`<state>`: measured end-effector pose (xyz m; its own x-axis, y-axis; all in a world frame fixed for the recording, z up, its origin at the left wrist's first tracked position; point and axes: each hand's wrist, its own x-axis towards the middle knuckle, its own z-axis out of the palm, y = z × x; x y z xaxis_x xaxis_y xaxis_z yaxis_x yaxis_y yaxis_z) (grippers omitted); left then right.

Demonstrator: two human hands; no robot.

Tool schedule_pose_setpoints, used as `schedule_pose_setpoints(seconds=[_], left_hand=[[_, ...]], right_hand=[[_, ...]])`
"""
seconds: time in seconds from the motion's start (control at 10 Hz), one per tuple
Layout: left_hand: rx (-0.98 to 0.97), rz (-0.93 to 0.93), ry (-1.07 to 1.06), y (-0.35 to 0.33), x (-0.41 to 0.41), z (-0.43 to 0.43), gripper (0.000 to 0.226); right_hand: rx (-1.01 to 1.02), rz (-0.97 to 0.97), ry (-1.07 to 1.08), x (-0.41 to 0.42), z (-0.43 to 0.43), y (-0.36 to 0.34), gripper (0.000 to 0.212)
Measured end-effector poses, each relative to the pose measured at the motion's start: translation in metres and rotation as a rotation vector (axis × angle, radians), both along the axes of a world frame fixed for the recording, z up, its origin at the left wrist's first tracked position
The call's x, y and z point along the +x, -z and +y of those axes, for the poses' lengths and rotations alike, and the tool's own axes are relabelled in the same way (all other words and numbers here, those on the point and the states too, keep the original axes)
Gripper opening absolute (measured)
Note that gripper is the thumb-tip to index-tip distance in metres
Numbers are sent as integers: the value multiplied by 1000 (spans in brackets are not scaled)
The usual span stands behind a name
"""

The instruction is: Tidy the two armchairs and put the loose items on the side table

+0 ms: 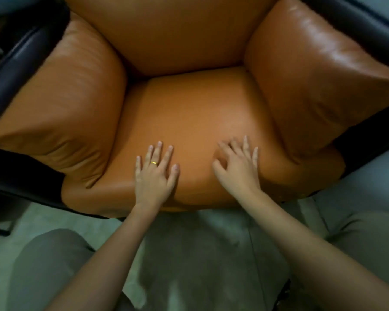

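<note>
An orange leather armchair fills the view, seen from above. Its seat cushion lies in the middle, with a back cushion behind it and padded arm cushions on the left and right. My left hand, with a gold ring, lies flat on the front of the seat cushion, fingers straight and spread. My right hand rests on the seat cushion beside it, fingers spread and slightly bent. Neither hand holds anything. No loose items or side table are in view.
The chair's dark frame wraps its outer sides at left and right. A pale green-grey floor lies in front of the chair. My knees in grey trousers show at the lower left and right.
</note>
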<state>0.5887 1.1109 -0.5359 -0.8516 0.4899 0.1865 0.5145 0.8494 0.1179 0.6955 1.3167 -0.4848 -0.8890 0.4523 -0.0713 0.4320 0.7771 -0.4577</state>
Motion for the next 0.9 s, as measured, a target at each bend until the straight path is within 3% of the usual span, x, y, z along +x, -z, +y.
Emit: schedule_pose_setpoints(seconds=[0.2,0.3,0.4,0.5,0.6,0.7,0.8,0.9], left_hand=[[105,112,7,26,-7,-1,57],[109,156,32,31,-8,1,57],[57,54,-3,17,-2,1,57],[-25,-203,-6,-16,3,1,59],[11,-574,-47,-56,6,-10,52],[232,-910,-214,-112,24,-48,46],[435,-1037,-488,-192,54,-100,43],[591,-1081,-751,-257,78,-154,37]], right_hand=[[338,74,16,-34,-10,56,64],[355,72,29,-32,-5,56,66],[286,5,16,-29,-9,41,64],[200,-149,-18,-27,-15,14,64],[17,-417,-76,-16,-18,-22,69],[-347,-655,-106,0,-27,-73,67],[-484,-783,-187,7,-58,-142,64],[-371,-840,-442,7,-99,-208,61]])
